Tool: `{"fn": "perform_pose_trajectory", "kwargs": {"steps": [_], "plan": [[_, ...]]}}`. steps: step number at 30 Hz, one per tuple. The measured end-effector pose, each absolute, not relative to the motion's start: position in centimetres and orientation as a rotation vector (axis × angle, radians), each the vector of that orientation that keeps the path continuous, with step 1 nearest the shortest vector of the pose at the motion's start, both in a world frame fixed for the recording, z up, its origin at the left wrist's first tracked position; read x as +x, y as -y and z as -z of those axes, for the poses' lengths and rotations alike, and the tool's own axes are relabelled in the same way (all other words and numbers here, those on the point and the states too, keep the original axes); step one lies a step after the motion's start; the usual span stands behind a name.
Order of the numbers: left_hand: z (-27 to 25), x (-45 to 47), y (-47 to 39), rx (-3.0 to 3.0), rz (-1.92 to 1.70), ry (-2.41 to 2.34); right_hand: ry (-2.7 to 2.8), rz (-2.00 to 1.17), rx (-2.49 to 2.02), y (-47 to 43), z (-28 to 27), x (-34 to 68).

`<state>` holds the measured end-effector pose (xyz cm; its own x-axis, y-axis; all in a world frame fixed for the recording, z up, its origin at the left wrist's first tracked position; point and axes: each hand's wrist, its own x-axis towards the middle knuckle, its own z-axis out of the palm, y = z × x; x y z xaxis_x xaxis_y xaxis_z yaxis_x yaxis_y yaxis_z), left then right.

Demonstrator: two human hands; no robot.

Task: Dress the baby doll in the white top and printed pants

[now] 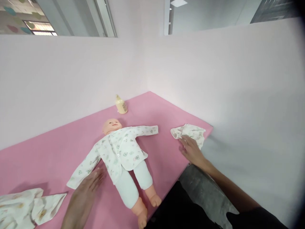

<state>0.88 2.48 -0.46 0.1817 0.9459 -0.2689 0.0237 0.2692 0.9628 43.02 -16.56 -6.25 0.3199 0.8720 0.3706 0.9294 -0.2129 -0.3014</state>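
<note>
A baby doll (112,126) lies on its back on the pink tabletop (166,140), dressed in a white patterned long-sleeved top (128,148) and white leggings (127,187). Its bare feet point toward me. Beside the sleeve on the left is my left hand (89,187), fingers stretched out and slightly blurred, holding nothing. Over at the right, my right hand (192,151) reaches a small crumpled white patterned garment (193,131). Its fingers are extended at the near edge of the cloth and do not visibly grip it.
A pale yellow pump bottle (121,105) stands near the back edge. Another patterned cloth garment (28,206) lies at the lower left. White walls (71,76) meet in a corner behind the table. A grey surface (202,187) shows below the right forearm.
</note>
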Motion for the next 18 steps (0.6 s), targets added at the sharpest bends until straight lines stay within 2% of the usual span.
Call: {"fn": "perform_pose_trajectory", "kwargs": {"steps": [3, 6, 11, 15, 18], "plan": [[-0.1, 0.3, -0.6, 1.108, -0.925, -1.232, 1.548, 0.256, -2.314, 17.6, 6.7, 44.8], [-2.3, 1.8, 1.6, 1.281, -0.872, -1.393, 1.408, 0.169, -2.3, 16.5, 5.4, 45.3], [-6.5, 4.8, 4.7, 1.637, -0.67, -1.33, 0.829, -0.493, -1.833, 14.5, -2.4, 44.3], [-8.8, 8.9, 6.8, 1.749, -0.545, -1.037, 0.736, -0.621, -1.339, 13.8, -9.3, 39.6], [-10.4, 12.7, 8.6, 1.706, -0.618, -0.816, 0.861, -0.649, -1.176, 13.3, -11.9, 34.8]]}}
